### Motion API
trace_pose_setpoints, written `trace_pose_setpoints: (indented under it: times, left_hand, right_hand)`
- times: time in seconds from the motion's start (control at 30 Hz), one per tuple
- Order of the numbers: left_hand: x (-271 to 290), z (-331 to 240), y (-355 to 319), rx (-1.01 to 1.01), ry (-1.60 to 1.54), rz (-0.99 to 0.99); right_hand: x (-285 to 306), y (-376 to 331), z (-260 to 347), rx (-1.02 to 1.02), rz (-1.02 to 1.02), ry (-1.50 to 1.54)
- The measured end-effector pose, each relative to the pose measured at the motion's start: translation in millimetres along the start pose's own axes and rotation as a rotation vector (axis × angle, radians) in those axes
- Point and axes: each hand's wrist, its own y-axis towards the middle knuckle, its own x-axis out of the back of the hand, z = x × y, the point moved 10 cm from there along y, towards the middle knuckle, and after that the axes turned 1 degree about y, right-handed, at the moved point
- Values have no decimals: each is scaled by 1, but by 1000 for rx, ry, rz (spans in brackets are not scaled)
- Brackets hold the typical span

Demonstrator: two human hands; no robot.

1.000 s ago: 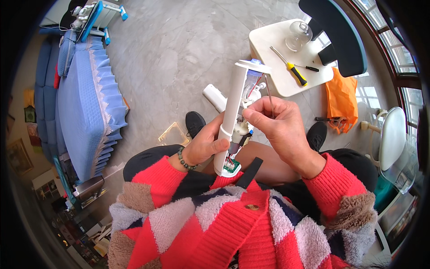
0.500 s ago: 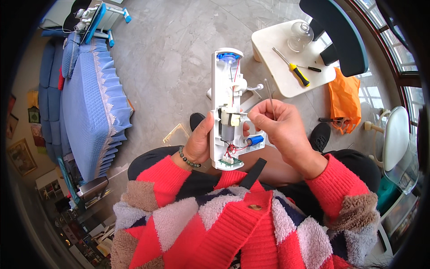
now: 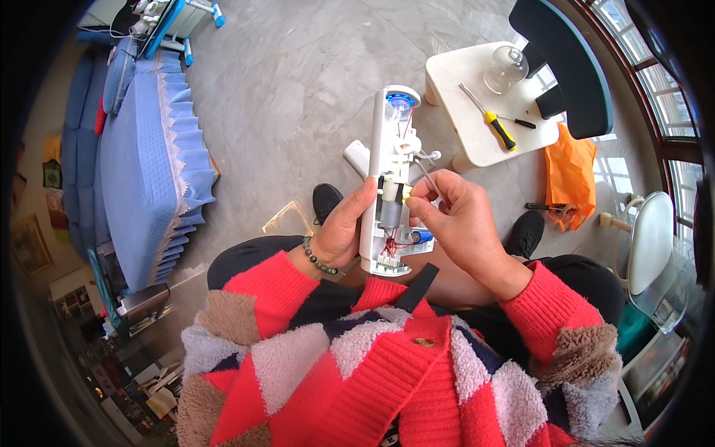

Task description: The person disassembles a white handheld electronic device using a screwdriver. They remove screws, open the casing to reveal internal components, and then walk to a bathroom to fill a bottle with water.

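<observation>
My left hand [image 3: 344, 225], a beaded bracelet at its wrist, grips the left side of an opened white plastic housing [image 3: 375, 160], held upright above my lap. Inside it show a blue ring [image 3: 401, 99] at the top, a silver motor [image 3: 390, 214], red wires and a green circuit board [image 3: 390, 267] at the bottom. A blue battery [image 3: 422, 236] lies on the right side, partly behind my right fingers. My right hand [image 3: 468, 223] pinches a thin clear tube [image 3: 430, 180], its fingertips beside a cream-coloured part near the motor.
At the upper right, a white stool [image 3: 477, 149] bears a clear dome [image 3: 506, 71], a yellow-and-black screwdriver [image 3: 491, 123] and a smaller black screwdriver [image 3: 521, 122]. A dark chair [image 3: 570, 67] and orange bag [image 3: 570, 175] are beyond. A blue-covered couch [image 3: 141, 171] stands left.
My right hand has moved left and down to the middle of the housing, and the tube now leans leftward. The housing has shifted right in the picture as the view moved slightly.
</observation>
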Motion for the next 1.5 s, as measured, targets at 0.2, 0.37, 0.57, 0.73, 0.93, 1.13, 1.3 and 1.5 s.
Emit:
trace_pose_setpoints:
  times: [0.2, 0.37, 0.57, 0.73, 0.93, 1.13, 1.3, 1.5]
  left_hand:
    - [2, 0, 2, 2, -64, -141]
    - [3, 0, 2, 9, -26, -152]
    - [3, 1, 2, 14, -9, -139]
    - [0, -2, 4, -10, -4, -120]
    - [1, -9, 0, -57, 141, -89]
    - [0, -7, 1, -57, 101, -86]
    - [-2, -2, 2, 2, -111, -74]
    - [-8, -20, 4, -79, -229, 48]
  right_hand:
    - [2, -5, 19, 119, -9, -197]
    - [-5, -6, 28, 250, 13, -357]
    - [-6, -2, 21, 261, 34, -307]
    - [-2, -6, 30, 259, 3, -330]
    - [-5, -8, 38, 290, -6, -370]
    - [-4, -7, 26, 266, 3, -308]
    - [0, -2, 11, 162, -28, 17]
    - [-8, -31, 66, 566, 26, -432]
